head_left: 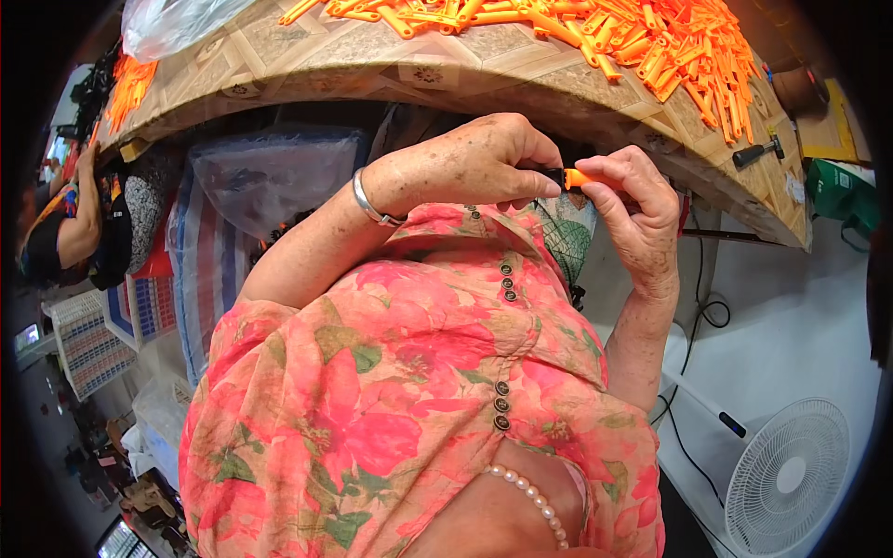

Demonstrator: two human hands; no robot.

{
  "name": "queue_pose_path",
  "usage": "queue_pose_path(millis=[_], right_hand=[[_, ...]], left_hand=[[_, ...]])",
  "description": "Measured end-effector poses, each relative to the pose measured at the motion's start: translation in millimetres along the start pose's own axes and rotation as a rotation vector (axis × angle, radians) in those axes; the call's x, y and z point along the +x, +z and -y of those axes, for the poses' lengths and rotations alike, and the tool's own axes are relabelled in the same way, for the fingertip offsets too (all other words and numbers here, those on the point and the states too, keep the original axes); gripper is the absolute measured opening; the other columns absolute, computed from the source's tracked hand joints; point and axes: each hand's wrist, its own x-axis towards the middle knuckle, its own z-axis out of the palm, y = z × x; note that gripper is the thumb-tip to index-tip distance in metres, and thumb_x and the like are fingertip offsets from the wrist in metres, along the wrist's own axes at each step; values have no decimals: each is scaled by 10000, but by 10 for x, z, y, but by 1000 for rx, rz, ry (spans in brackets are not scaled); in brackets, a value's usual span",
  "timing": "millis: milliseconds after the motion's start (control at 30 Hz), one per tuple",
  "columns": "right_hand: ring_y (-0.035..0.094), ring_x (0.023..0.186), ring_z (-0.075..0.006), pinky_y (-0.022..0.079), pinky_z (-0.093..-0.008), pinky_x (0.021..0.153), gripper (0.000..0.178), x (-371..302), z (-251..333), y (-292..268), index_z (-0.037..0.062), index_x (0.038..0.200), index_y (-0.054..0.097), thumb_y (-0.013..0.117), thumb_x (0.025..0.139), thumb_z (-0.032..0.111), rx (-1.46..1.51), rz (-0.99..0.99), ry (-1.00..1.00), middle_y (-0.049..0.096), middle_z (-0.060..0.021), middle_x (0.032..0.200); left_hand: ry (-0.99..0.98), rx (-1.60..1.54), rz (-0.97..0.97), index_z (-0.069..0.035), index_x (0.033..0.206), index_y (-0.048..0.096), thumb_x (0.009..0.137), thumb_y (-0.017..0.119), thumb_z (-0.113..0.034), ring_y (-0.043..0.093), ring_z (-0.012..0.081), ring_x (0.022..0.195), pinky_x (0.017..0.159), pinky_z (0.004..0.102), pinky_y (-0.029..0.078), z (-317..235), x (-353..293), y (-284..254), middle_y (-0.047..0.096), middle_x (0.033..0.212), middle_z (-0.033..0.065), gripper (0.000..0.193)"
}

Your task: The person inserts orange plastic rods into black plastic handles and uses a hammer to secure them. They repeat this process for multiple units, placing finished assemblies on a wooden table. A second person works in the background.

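Observation:
My left hand [498,160], with a silver bangle on its wrist, pinches a small black part [555,175] between thumb and fingers. My right hand [640,212] grips a short orange plastic piece [576,178], most of it hidden by the fingers. The two parts meet end to end in front of my body, just off the table's near edge. Whether they are joined, I cannot tell. Beyond my hands, a large heap of long orange plastic pieces [642,42] covers the far part of the table [446,79].
A black-headed hammer [758,152] lies at the table's right end. On the floor to the right stands a white fan [791,474], with black cables nearby. A clear plastic bag [172,28] sits at the far left. Another person's arm [84,209] reaches to the table's left end.

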Motion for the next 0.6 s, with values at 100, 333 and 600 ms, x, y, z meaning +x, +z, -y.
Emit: queue_pose_path(millis=[100,333,600], right_hand=[[562,729,-117,446,-243,599,205,6,36,-3,50,991,717,725,795,-9,0,3,13,591,-29,830],[556,709,-98,415,-233,562,190,5,38,19,58,968,719,739,787,3,-37,16,7,592,-18,803],[574,685,-100,417,-241,549,160,-36,49,111,51,931,712,737,784,-5,-42,-13,58,600,-26,784]], left_hand=[[5,3,5,31,989,657,920,644,-133,544,55,653,618,251,497,-17,-9,3,605,709,13,178],[174,235,-90,30,947,652,886,674,-188,558,150,598,617,325,490,17,-30,26,612,689,122,228],[226,420,-180,7,855,658,885,677,-257,559,345,563,552,399,449,10,-49,63,566,629,187,266]])
